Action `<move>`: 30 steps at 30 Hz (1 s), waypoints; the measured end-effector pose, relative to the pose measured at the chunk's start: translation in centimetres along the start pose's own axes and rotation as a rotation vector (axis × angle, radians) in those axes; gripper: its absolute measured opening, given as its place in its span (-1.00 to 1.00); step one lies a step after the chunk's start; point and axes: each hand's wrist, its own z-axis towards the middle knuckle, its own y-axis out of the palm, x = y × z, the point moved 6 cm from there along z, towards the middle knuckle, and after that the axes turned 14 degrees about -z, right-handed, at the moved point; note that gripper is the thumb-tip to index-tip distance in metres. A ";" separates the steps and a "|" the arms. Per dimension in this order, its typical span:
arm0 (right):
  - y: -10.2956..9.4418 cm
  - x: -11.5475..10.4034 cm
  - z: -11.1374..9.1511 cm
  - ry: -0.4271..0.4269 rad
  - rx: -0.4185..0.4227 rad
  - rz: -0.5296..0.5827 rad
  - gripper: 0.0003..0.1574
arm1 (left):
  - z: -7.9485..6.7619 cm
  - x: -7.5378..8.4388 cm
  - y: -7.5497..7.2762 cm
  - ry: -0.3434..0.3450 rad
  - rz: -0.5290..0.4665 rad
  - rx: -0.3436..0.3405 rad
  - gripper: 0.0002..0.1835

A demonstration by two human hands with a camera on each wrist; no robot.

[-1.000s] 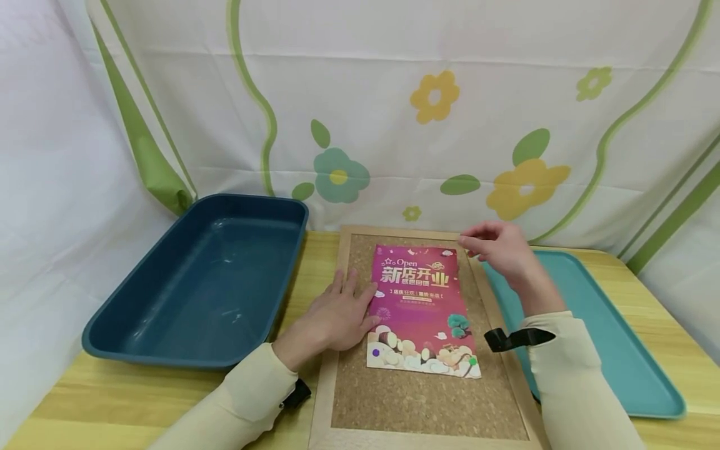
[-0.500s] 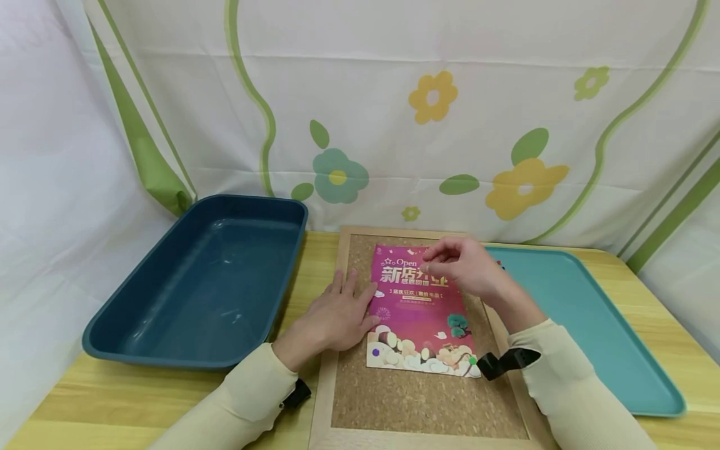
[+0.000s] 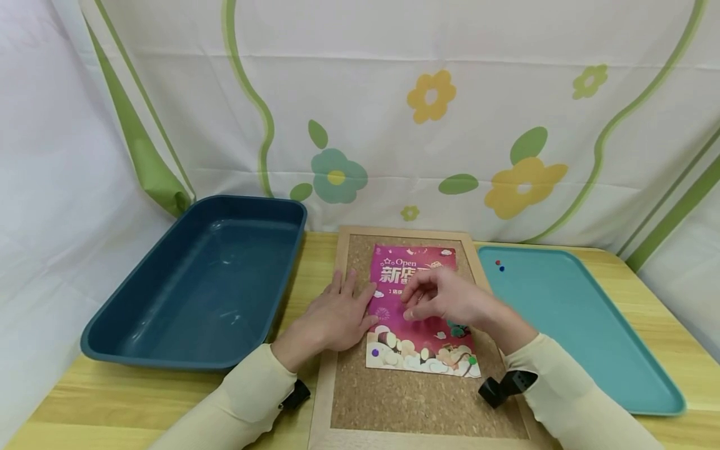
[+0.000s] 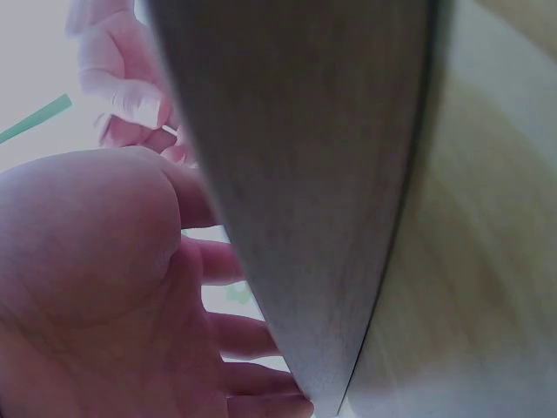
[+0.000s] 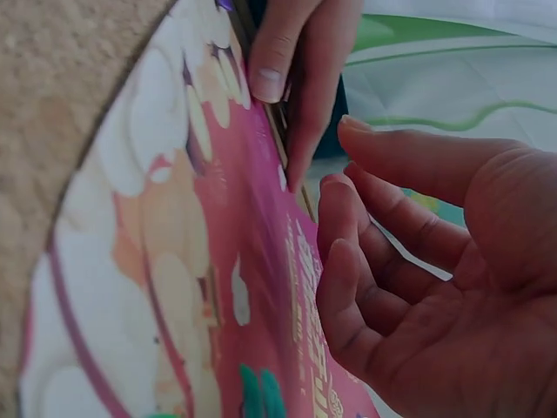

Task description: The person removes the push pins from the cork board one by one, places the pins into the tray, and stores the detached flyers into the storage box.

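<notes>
A magenta poster (image 3: 416, 350) with white and gold lettering lies on a wood-framed cork board (image 3: 416, 400). A purple pushpin (image 3: 375, 352) sits at its lower left corner and a green pushpin (image 3: 472, 360) at its lower right. Palm down, my left hand (image 3: 340, 315) rests on the board's left side, fingertips at the poster's left edge. Over the middle of the poster hovers my right hand (image 3: 444, 300), its fingers loosely bent. In the right wrist view, the thumb (image 5: 418, 157) stands apart from the fingertips, and nothing shows between them.
To the right, a teal tray (image 3: 574, 331) holds a red pushpin (image 3: 497, 262) and a blue pushpin (image 3: 502, 269) near its far left corner. A deep blue tub (image 3: 197, 300) stands left of the board. Behind the wooden table (image 3: 140, 400) hangs a flowered curtain (image 3: 382, 112).
My right hand has come left and nearer, from the board's far right corner to over the poster's middle, uncovering the red and blue pushpins. The left hand has stayed put.
</notes>
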 end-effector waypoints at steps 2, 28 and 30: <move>0.4 -0.1 -0.1 -0.013 -0.027 -0.008 -0.73 | 0.0 0.0 0.0 -0.001 0.004 -0.003 -0.25; 5.2 -2.8 -0.5 -0.103 -0.187 -0.058 -0.91 | 0.2 -0.1 0.2 -0.001 0.006 0.003 -0.27; 5.5 -3.1 -0.4 -0.125 -0.192 -0.066 -0.90 | 0.2 -0.1 0.1 -0.006 0.004 0.002 -0.27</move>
